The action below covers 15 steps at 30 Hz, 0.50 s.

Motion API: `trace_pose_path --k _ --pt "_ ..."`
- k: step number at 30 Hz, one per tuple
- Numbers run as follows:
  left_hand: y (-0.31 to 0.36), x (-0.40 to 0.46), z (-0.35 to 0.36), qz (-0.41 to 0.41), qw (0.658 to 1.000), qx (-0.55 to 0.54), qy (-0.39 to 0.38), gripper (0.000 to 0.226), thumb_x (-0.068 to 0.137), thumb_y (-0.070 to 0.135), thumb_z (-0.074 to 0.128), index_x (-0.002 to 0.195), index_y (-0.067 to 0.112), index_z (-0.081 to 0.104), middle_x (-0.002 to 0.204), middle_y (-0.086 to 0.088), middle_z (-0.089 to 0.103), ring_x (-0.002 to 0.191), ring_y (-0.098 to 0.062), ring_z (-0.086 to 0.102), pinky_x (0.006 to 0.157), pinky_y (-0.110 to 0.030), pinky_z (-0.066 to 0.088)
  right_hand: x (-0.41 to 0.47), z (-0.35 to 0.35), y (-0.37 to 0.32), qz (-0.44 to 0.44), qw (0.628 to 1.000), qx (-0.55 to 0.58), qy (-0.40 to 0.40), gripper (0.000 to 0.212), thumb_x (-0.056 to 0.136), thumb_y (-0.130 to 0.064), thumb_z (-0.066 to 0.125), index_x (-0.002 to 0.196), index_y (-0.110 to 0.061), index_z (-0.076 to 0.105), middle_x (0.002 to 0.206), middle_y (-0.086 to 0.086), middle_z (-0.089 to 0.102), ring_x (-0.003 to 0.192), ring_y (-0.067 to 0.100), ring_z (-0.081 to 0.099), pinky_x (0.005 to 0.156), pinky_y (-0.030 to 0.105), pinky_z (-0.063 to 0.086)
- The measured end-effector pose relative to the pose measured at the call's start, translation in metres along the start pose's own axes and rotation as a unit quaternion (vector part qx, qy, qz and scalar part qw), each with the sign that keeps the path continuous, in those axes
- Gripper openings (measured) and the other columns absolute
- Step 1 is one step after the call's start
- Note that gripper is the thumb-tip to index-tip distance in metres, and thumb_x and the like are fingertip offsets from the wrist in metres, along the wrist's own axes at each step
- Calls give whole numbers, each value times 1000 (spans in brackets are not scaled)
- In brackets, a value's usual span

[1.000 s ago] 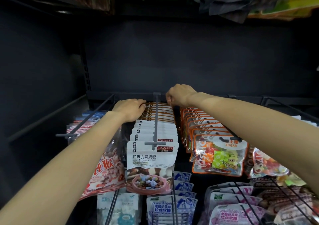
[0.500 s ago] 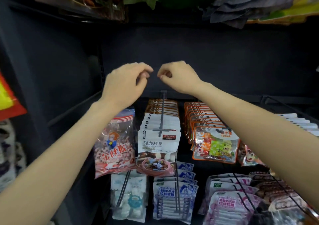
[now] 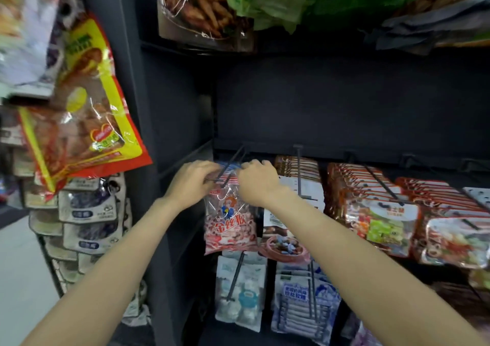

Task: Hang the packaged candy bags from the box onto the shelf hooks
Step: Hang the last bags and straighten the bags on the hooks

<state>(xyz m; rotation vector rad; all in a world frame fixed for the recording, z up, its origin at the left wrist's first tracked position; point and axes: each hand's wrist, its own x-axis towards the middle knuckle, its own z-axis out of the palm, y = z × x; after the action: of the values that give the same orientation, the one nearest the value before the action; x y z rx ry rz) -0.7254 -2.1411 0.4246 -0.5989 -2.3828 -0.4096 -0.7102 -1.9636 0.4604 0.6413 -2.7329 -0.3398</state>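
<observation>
While on hook (image 3: 230, 165), candy bag (image 3: 229, 221)

Red-and-white striped candy bag (image 3: 230, 218); black hook (image 3: 230, 166); orange packets (image 3: 368, 183)

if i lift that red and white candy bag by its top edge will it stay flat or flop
Probably flop: the red and white candy bag is thin clear film holding loose small pieces, so its weight likely sags low. Both hands, left hand and right hand, grip its top; glossy film may be slippery.

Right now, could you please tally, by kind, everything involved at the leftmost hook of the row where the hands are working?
Hands: 2, the left hand and the right hand, both gripping the bag's top edge.
Red-and-white candy bag: 1
Wire hook: 1
Total: 4
</observation>
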Motion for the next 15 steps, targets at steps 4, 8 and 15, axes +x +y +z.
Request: trace_pose_path --k 4,8,15 --pt "0 -5 11 26 999 19 13 19 81 10 71 99 14 72 93 -1 73 85 -25 67 77 -40 51 7 18 -7 -13 999 18 -27 42 94 -15 48 135 -10 46 135 8 51 125 28 41 103 44 32" --pt "7 4 13 -26 1000 8 13 26 84 12 65 111 14 67 100 -5 68 88 -26 60 78 -40 48 19 5 3 20 999 -4 24 37 93 -15 53 130 -12 52 132 12 48 123 30 41 99 39 35" --pt "1 32 23 -116 989 73 -61 27 89 29 62 114 19 59 114 -4 56 108 -23 47 88 -31 37 86 -20 37 58 996 14 -58 23 92 -14 50 113 -13 60 120 8 59 111 28 55 96 36 36"
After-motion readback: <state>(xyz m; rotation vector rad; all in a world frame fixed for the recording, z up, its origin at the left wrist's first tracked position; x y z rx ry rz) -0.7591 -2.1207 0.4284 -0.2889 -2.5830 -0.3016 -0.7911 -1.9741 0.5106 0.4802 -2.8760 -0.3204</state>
